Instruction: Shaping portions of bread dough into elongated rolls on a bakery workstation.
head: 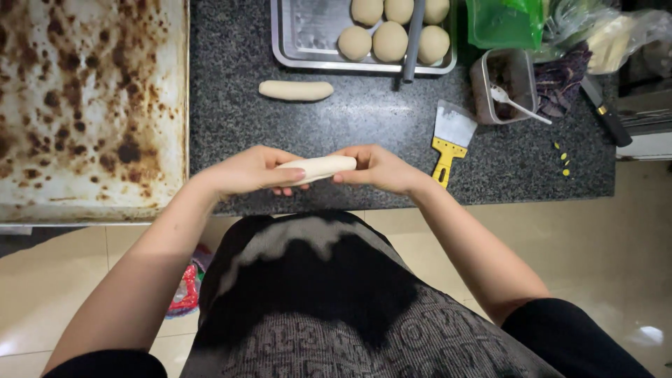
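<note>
Overhead, head view: dough log held over the counter edge.
Its left end is hidden inside the left hand, fingers curled shut around it; the right end is pinched by the right hand. The tray of dough balls is cut off at the top.

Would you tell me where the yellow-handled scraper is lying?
The yellow-handled scraper lies on the dark counter, just beyond the right hand and below the clear container.

Left hand, right hand closed, fingertips together
</note>
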